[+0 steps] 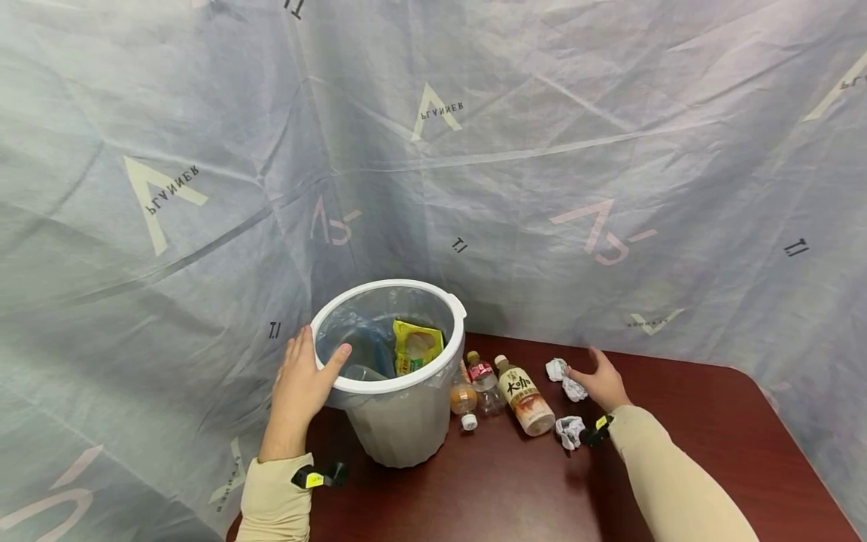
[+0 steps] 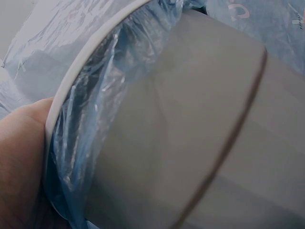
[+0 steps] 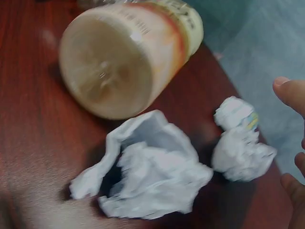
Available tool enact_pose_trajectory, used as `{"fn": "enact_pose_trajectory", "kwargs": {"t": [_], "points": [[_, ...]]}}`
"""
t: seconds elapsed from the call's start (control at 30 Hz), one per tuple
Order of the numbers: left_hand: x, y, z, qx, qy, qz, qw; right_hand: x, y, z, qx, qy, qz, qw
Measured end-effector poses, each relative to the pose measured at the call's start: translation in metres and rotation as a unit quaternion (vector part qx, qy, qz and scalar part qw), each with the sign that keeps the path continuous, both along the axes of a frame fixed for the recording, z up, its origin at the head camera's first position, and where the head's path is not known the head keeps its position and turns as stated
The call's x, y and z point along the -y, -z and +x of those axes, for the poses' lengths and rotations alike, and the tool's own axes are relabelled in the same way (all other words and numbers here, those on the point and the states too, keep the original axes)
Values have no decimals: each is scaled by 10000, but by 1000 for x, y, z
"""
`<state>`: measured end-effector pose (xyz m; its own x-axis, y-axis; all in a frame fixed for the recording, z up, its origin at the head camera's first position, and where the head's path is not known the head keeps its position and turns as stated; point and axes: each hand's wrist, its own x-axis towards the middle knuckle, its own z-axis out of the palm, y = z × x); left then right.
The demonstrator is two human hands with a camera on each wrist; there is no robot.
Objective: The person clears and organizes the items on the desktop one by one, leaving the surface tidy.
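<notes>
Apparently for steadiness, one lined bin [image 1: 401, 425] is pinched at the rim [image 1: 387, 387] by the left grip [image 1: 302, 382], while the right grip [image 1: 606, 384] is held spread beside crumpled papers [image 1: 576, 391].

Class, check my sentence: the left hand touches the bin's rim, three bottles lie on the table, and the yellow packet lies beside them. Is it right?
Not quite: the yellow packet is inside the bin, as the head view shows. The rest stands.
</notes>
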<state>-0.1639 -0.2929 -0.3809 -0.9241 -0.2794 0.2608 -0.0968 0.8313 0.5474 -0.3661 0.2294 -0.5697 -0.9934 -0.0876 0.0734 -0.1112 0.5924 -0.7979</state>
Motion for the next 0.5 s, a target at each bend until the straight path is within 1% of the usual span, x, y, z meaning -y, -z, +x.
{"fn": "enact_pose_trajectory", "kwargs": {"t": [0.17, 0.27, 0.4, 0.5], "points": [[0, -1, 0, 41, 6, -1, 10000, 0, 21, 5, 196, 31, 44, 9998], [0, 0, 0, 40, 12, 6, 10000, 0, 31, 6, 210, 53, 152, 9996], [0, -1, 0, 33, 12, 4, 10000, 1, 42, 5, 121, 143, 317, 9993], [-1, -1, 0, 28, 9, 15, 10000, 1, 45, 5, -37, 285, 479, 9984]]}}
